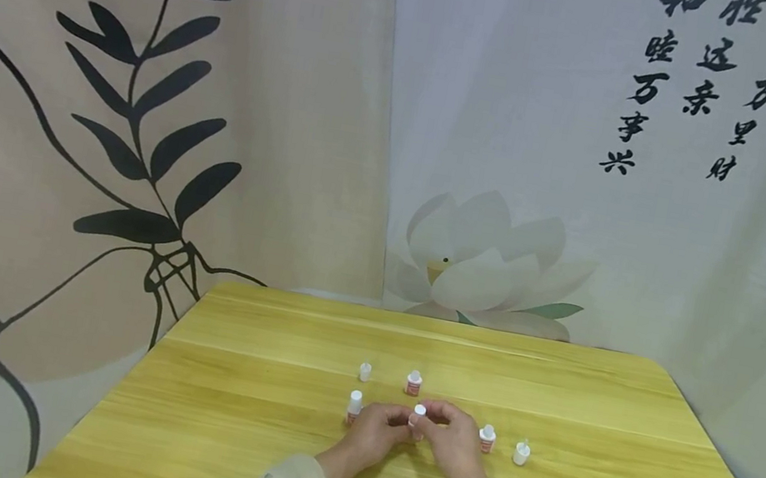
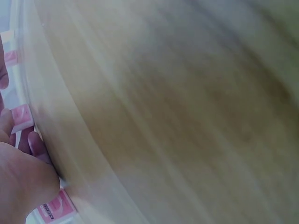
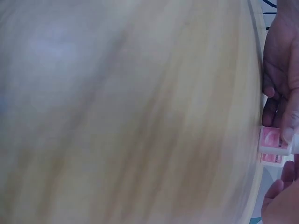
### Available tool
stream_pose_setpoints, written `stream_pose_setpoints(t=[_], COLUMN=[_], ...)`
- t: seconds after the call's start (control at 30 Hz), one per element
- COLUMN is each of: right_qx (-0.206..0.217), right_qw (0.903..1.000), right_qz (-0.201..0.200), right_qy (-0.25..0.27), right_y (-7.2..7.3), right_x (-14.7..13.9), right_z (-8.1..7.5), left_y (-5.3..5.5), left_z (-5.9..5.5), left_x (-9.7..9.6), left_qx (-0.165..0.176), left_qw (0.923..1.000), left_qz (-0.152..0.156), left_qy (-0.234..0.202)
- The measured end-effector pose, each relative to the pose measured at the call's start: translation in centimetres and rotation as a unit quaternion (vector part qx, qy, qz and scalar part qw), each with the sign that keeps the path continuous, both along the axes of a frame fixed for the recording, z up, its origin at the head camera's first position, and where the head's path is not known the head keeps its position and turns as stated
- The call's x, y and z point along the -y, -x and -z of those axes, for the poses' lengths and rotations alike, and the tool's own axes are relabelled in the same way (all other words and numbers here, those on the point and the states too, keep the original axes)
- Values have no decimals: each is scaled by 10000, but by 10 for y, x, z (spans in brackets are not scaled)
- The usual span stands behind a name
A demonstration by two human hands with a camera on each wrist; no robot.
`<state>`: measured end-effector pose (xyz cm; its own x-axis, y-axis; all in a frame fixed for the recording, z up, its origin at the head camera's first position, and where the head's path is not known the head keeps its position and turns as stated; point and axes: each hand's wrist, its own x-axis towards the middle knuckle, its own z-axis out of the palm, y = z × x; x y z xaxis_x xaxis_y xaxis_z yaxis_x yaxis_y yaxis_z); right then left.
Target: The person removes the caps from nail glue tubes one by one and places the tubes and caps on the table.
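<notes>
Between both hands, a small white-capped bottle (image 1: 419,412) with a pink label (image 3: 271,138) stands upright just above or on the table. My left hand (image 1: 375,434) holds its body, thumb on the label side and fingers behind. From the other side, the thumb and forefinger of my right hand (image 1: 455,444) close about the upper part, near the cap; their exact contact is partly hidden. A similar bottle (image 1: 354,405) stands beside the left hand, partly covered by it. Another labelled bottle (image 1: 487,437) is just right of the right hand.
Behind the hands stand a third labelled bottle (image 1: 414,383) and a small white piece (image 1: 364,371). A white piece with a pointed tip (image 1: 521,452) sits farther right. The wooden table (image 1: 237,384) ends at a printed curtain (image 1: 324,136).
</notes>
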<state>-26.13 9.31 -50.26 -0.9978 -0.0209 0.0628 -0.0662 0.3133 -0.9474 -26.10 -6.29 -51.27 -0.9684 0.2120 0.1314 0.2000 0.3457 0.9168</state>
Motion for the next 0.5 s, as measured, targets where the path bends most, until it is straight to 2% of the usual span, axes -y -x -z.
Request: stream_pose_setpoints(t=[0.2,0.5], right_qx=[87,-88], right_qw=[9999,9998], right_qz=[73,113], right_qy=[49,122], right_y=[0,-1], right_x=[0,2], right_z=[0,-2], left_y=[-1,-1], left_z=[-1,-1], left_x=[1,1], left_qx=[-63,-119], left_qw=[9999,9998], left_qz=[59,126], left_qy=[61,126])
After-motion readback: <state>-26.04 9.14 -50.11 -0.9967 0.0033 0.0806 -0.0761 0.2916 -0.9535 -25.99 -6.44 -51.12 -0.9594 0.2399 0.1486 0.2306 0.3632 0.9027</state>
